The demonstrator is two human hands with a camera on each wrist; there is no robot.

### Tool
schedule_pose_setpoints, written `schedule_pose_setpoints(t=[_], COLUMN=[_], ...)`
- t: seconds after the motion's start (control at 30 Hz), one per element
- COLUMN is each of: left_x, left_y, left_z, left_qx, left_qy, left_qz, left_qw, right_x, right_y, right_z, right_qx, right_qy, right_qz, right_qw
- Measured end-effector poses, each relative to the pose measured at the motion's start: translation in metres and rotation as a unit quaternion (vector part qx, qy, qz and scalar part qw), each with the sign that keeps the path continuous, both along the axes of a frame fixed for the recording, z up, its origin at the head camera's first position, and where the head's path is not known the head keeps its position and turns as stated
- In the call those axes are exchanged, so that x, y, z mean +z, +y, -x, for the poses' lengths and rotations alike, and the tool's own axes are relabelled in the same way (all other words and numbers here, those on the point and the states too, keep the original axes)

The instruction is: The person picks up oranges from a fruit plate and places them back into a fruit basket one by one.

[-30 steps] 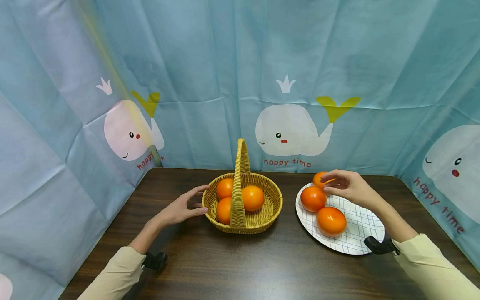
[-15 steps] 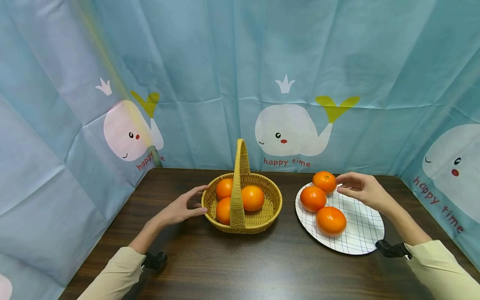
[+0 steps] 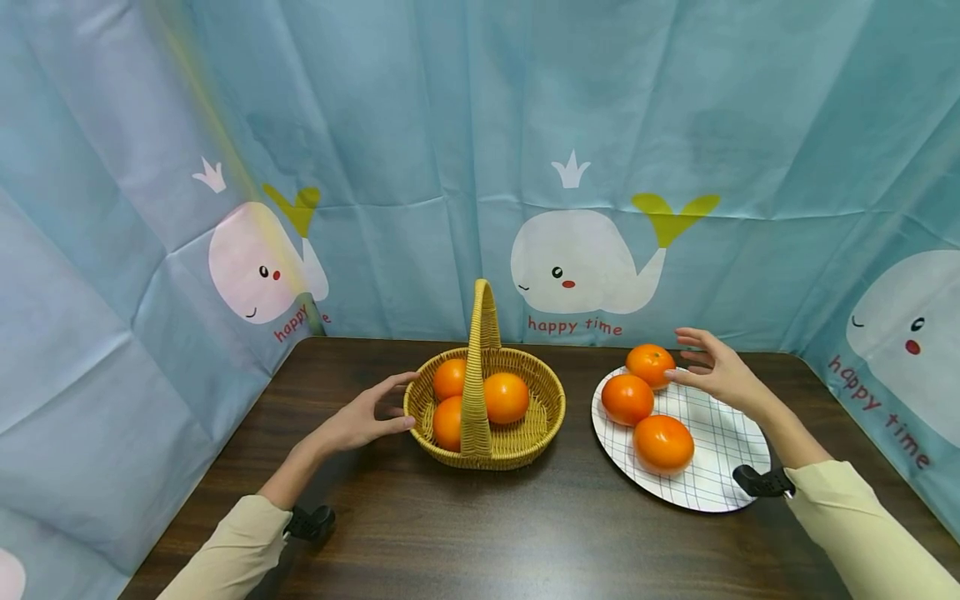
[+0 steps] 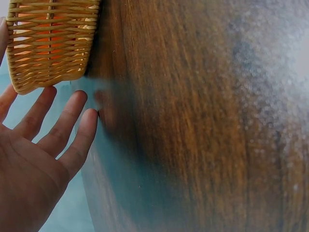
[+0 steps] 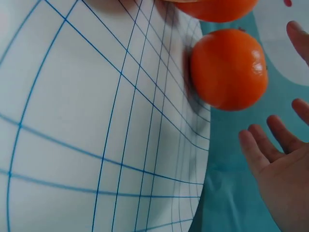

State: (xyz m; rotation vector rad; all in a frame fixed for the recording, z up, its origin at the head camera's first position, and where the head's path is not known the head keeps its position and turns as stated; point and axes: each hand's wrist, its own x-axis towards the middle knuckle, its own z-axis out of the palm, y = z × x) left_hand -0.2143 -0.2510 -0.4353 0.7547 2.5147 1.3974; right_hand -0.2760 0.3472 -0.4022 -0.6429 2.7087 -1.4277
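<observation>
At the right of the dark wood table (image 3: 465, 533), three orange persimmon-like fruits are lined up along the left side of the grid-patterned plate (image 3: 712, 467): rear persimmon (image 3: 649, 364), middle persimmon (image 3: 627, 400), front persimmon (image 3: 663, 444).

Change over the last second: right hand (image 3: 723, 375). Rear persimmon was half hidden by it; now the hand has been shifted to that fruit's right and the fingers spread wider, thumb and fingers parted. Nothing is held in it. In the right wrist view a gap is shown between fingers and fruit; in the head view the thumb tip is seen right at the fruit's edge, so contact there can't be confirmed.

Left hand (image 3: 356, 421) unchanged: fingers loosely spread, thumb and forefinger placed at the left rim of the yellow wicker basket (image 3: 517, 457). Whether any pressure is applied can't be told.

Basket also unmoved, upright, with three fruits inside: back-left one (image 3: 450, 379), front-left one (image 3: 447, 423) partly covered by the handle (image 3: 474, 392), right one (image 3: 506, 398).

Meaning: no fruit has been transferred in this interval, count held at three and three. Rear persimmon is now fully exposed but, as judged, ungripped.
</observation>
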Motion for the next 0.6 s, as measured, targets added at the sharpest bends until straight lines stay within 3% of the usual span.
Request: schedule_pose_setpoints(t=[0.3, 0.6], left_x=[-0.001, 0.000], left_y=[0.000, 0.000], left_z=[0.001, 0.000], left_qx=[0.001, 0.003], left_qy=[-0.001, 0.001], left_qz=[0.000, 0.006], left_qw=[1.0000, 1.0000], right_x=[-0.002, -0.010], right_y=[-0.004, -0.003], right_z=[0.015, 0.026], right_qx=[0.019, 0.050], right_qy=[-0.050, -0.066], right_qz=[-0.003, -0.014], right_qw=[0.9986, 0.9964])
